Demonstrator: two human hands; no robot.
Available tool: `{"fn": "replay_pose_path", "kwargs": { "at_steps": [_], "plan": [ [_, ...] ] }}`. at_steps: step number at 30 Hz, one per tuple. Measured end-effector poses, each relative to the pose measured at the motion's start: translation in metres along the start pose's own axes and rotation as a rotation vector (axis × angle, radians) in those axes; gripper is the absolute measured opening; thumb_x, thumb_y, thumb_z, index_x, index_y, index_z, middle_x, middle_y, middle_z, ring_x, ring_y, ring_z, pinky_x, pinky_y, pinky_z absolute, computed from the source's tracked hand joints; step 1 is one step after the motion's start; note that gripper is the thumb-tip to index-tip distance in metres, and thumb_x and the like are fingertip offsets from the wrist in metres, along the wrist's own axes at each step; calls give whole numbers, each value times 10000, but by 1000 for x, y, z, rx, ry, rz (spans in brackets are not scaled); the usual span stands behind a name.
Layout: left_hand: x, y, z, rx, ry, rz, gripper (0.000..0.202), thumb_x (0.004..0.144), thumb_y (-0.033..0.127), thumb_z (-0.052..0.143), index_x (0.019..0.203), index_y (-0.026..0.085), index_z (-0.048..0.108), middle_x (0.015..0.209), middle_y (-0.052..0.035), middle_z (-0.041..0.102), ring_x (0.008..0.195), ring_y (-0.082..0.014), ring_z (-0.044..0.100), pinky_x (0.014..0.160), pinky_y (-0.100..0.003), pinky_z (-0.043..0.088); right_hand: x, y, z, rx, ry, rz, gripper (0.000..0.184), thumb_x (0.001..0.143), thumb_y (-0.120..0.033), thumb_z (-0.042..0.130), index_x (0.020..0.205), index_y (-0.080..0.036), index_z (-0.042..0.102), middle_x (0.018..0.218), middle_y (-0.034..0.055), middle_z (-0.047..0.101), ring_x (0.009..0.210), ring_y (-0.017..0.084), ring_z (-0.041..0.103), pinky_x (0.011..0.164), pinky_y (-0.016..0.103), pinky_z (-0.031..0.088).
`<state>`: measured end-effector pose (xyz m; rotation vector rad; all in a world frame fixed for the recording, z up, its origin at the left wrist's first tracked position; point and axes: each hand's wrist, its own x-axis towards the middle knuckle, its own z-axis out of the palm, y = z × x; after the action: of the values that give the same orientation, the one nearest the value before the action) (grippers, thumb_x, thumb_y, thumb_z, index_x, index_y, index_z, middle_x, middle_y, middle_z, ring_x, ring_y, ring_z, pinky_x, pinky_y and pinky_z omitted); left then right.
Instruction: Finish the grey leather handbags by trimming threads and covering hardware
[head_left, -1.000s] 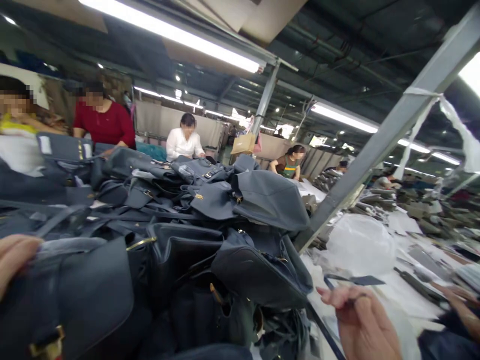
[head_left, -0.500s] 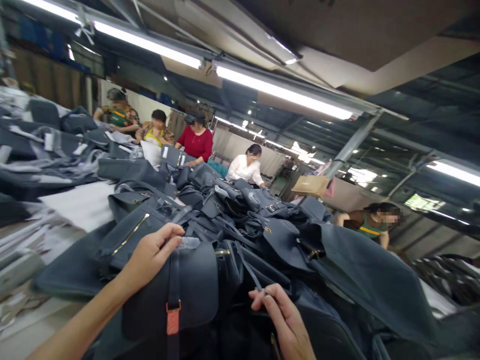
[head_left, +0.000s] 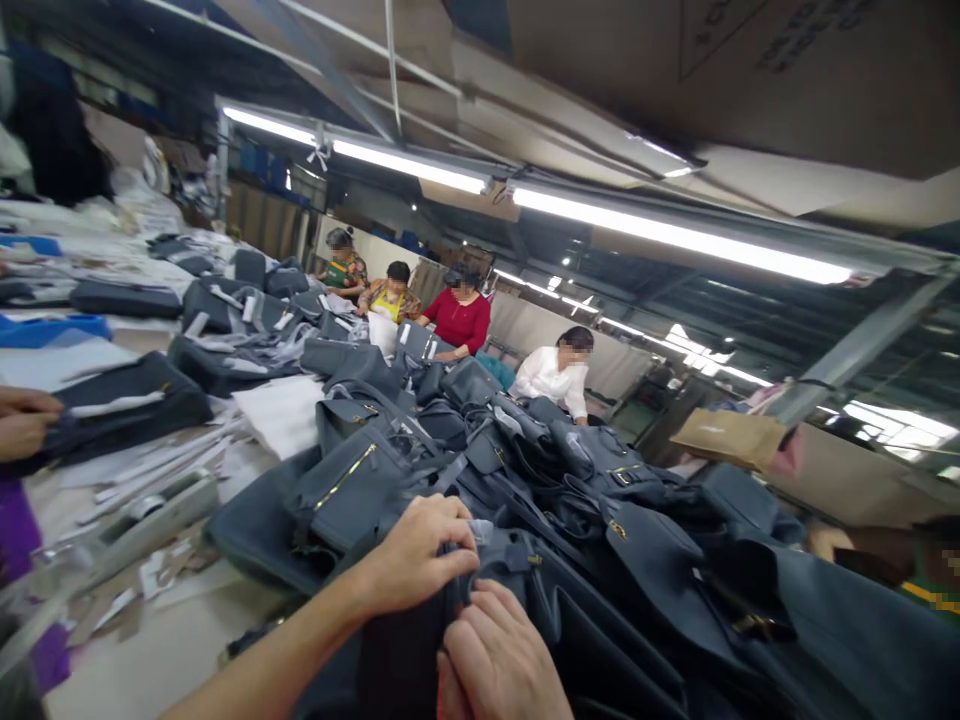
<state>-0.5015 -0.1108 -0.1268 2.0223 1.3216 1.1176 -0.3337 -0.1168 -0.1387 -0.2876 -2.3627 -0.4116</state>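
In front of me is a dark blue-grey bag point(head_left: 397, 650) with a flap, partly covered by my hands. My left hand point(head_left: 420, 555) pinches its upper edge, beside a bit of clear plastic wrap point(head_left: 482, 530). Close below, almost touching it, my right hand point(head_left: 499, 655) is closed with curled fingers on the bag's strap point(head_left: 454, 592). The right fingertips are mostly hidden. A sliver of red tag shows beside the right hand.
Similar bags point(head_left: 517, 450) are heaped ahead and to the right. Scraps and a pale bar point(head_left: 150, 530) lie at left. Another person's hand point(head_left: 26, 420) is by a dark bag point(head_left: 135, 400) at the left edge. Several people work beyond the heap under tube lights.
My right hand has moved left and up to meet my left hand at the bag. The view has swung left, showing more table and another person's hand there.
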Motion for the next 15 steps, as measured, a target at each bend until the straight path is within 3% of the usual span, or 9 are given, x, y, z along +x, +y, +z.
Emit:
{"fn": "replay_pose_path", "kwargs": {
  "at_steps": [8, 12, 15],
  "plan": [
    [-2, 10, 2, 125, -36, -34, 161, 773, 357, 741, 841, 216, 704, 928, -4, 647, 932, -195, 568, 867, -311, 375, -15, 1, 12, -7, -51, -29, 210, 641, -32, 432, 685, -237, 445, 611, -2, 553, 571, 166, 548, 702, 303, 545],
    [-3, -1, -3, 159, -117, 14, 174, 818, 258, 659, 981, 236, 714, 834, -5, 701, 825, -191, 617, 857, -323, 379, -13, 0, 14, 4, -81, 2, 224, 671, -24, 438, 690, -248, 432, 597, -14, 525, 588, 170, 562, 895, 382, 541],
    [-2, -9, -5, 76, -167, 79, 279, 814, 176, 594, 1037, 275, 729, 847, 13, 752, 820, -187, 655, 907, -323, 379, -6, 1, 14, 89, -69, 81, 203, 730, -40, 430, 710, -242, 438, 620, -2, 549, 609, 169, 580, 836, 380, 564]
  ]
}}
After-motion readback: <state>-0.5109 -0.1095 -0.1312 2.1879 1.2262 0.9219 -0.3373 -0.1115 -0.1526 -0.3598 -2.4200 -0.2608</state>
